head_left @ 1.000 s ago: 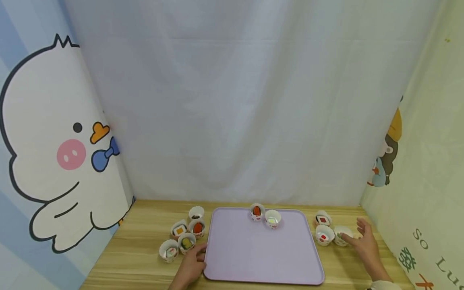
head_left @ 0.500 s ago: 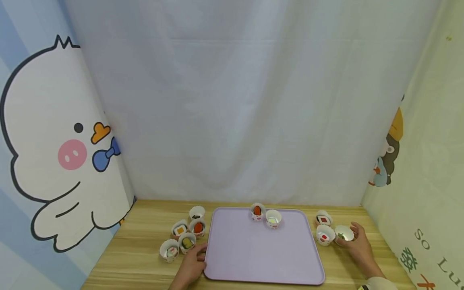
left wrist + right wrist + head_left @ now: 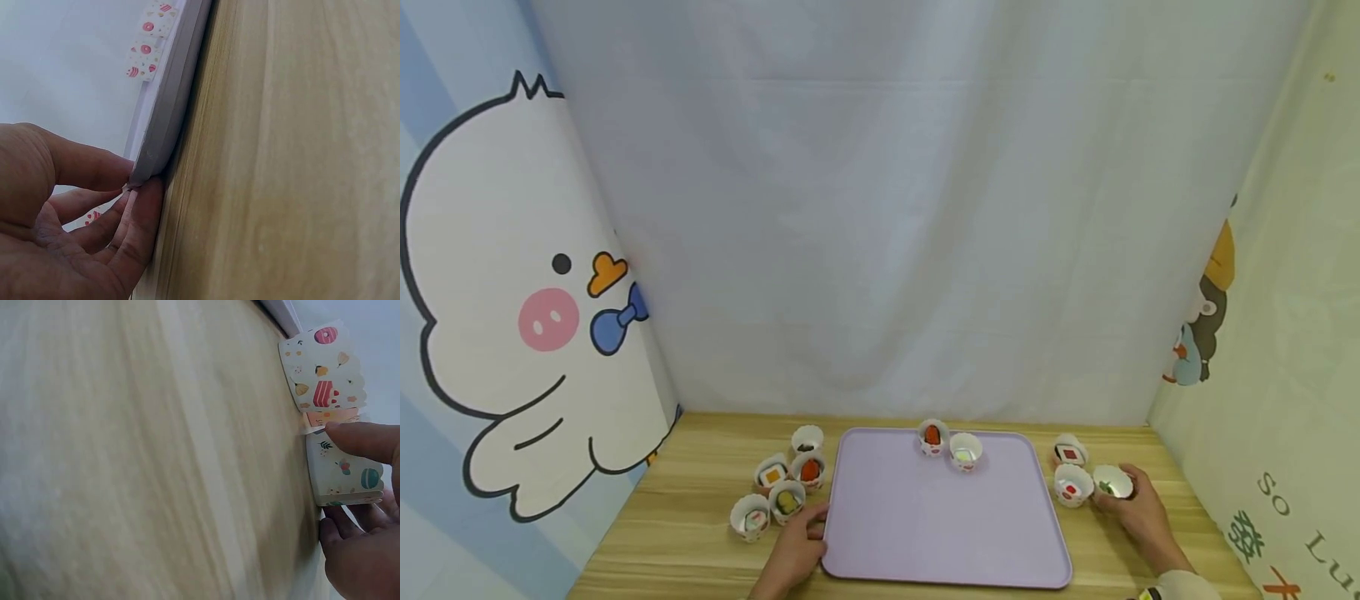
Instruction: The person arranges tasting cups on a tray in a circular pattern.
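My left hand (image 3: 796, 547) pinches the left edge of a lilac tray (image 3: 943, 521). In the left wrist view, its fingers (image 3: 142, 219) close on the tray's rim from both sides. My right hand (image 3: 1141, 515) grips a white paper baking cup (image 3: 1117, 477) on the right of the table, thumb on one side and fingers round the other. A small green thing lies inside this cup. Up close, the cup (image 3: 340, 465) has printed pastries and leaves on its wall and stands upright at the wood surface. Another cup (image 3: 1072, 486) with a red piece inside is right beside it.
Two cups (image 3: 966, 452) stand at the tray's far edge, one holding something orange-red. A further cup (image 3: 1070, 452) is at the right, behind the gripped one. Several filled cups (image 3: 786, 502) cluster left of the tray. A white curtain (image 3: 910, 250) hangs behind the wooden table (image 3: 692, 517).
My right hand has come down and left onto the cup with the green thing, and its fingers have closed round it. The left hand has stayed at the tray's edge.
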{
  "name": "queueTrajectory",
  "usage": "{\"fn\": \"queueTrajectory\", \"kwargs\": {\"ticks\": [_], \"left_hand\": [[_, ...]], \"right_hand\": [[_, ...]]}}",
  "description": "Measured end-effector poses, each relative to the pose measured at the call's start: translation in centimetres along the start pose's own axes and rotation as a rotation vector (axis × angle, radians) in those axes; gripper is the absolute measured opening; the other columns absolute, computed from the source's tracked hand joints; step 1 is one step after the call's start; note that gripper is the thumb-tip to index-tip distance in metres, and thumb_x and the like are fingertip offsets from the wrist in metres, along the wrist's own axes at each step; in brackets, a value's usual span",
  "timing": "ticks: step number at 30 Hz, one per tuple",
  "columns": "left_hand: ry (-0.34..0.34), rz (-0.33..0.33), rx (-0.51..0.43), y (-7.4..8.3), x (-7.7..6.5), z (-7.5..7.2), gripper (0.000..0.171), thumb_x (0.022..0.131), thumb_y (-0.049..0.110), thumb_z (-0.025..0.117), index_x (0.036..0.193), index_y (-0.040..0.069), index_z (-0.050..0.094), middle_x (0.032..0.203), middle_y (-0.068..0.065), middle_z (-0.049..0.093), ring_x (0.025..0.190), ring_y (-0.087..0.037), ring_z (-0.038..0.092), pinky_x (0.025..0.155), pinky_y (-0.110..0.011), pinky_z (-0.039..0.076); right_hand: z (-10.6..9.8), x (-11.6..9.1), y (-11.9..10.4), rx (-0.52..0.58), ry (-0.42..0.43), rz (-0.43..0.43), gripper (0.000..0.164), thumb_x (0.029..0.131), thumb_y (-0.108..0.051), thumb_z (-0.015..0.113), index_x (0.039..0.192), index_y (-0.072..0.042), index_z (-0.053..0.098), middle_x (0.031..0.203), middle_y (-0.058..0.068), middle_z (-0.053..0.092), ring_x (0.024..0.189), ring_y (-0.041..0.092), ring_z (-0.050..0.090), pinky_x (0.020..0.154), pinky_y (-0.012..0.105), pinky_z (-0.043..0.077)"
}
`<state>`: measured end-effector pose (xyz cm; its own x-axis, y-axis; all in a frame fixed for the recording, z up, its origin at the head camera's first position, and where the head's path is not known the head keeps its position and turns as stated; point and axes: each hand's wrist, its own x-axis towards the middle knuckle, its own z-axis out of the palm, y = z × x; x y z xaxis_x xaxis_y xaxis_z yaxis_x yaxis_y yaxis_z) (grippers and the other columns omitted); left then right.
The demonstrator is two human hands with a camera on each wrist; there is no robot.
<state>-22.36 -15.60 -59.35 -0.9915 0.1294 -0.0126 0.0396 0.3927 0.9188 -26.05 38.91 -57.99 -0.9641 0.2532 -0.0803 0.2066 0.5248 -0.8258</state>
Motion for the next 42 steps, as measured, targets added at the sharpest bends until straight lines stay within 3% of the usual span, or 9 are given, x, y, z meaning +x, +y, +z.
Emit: {"fn": "queueTrajectory", "kwargs": {"ticks": [3,6,12,18,26,37,42], "left_hand": [[-0.01,0.012,0.001,0.1,-0.1,0.0,0.063,0.067,-0.014,0.055,0.13,-0.018,0.049,0.119,-0.032,0.061,0.096,-0.033,0.067,0.073,-0.033,0.058],[-0.011,0.016,0.006,0.0,-0.1,0.0,0.063,0.067,-0.014,0.055,0.13,-0.018,0.05,0.118,-0.032,0.061,0.096,-0.033,0.067,0.072,-0.033,0.058],[0.002,0.005,0.021,-0.1,0.0,-0.1,0.063,0.067,-0.014,0.056,0.13,-0.017,0.051,0.119,-0.031,0.061,0.096,-0.033,0.067,0.073,-0.034,0.058],[-0.006,0.013,0.024,-0.2,0.0,0.0,0.062,0.068,-0.014,0.056,0.13,-0.018,0.049,0.12,-0.032,0.061,0.095,-0.033,0.067,0.072,-0.034,0.059],[-0.001,0.022,0.017,-0.1,0.0,-0.1,0.062,0.069,-0.014,0.056,0.13,-0.018,0.049,0.121,-0.032,0.061,0.095,-0.033,0.067,0.071,-0.032,0.058],[0.015,0.03,-0.001,0.0,-0.1,0.0,0.063,0.067,-0.015,0.056,0.129,-0.018,0.05,0.119,-0.032,0.061,0.097,-0.034,0.067,0.071,-0.031,0.058],[0.011,0.042,-0.007,-0.1,-0.1,0.0,0.063,0.067,-0.015,0.056,0.129,-0.018,0.05,0.119,-0.032,0.061,0.097,-0.035,0.067,0.07,-0.03,0.058]], "right_hand": [[-0.1,-0.3,0.2,-0.033,0.019,0.0,0.084,0.084,-0.023,0.075,0.147,0.006,0.027,0.142,0.033,0.043,0.112,0.022,0.053,0.092,0.026,0.038],[0.0,-0.3,0.3,-0.049,0.032,-0.007,0.079,0.086,-0.023,0.072,0.145,0.008,0.03,0.142,0.035,0.042,0.125,0.041,0.045,0.098,0.039,0.037],[0.1,-0.1,0.0,-0.055,0.072,-0.03,0.07,0.085,-0.016,0.07,0.141,0.008,0.034,0.14,0.036,0.044,0.125,0.044,0.045,0.102,0.048,0.035],[-0.2,-0.5,-0.3,-0.056,0.07,-0.008,0.073,0.086,-0.017,0.069,0.144,0.007,0.032,0.143,0.036,0.04,0.129,0.045,0.041,0.106,0.052,0.034],[-0.9,-1.5,-1.4,-0.029,0.094,0.005,0.072,0.088,-0.019,0.069,0.146,0.002,0.032,0.143,0.031,0.043,0.124,0.035,0.044,0.088,0.028,0.037],[-1.8,-2.3,-2.9,-0.06,0.085,-0.017,0.073,0.089,-0.02,0.068,0.147,0.003,0.03,0.144,0.033,0.043,0.127,0.038,0.044,0.078,0.012,0.035],[-2.1,-2.4,-3.7,-0.024,0.071,-0.007,0.074,0.091,-0.02,0.067,0.15,0.001,0.027,0.146,0.032,0.041,0.128,0.036,0.044,0.071,0.003,0.034]]}}
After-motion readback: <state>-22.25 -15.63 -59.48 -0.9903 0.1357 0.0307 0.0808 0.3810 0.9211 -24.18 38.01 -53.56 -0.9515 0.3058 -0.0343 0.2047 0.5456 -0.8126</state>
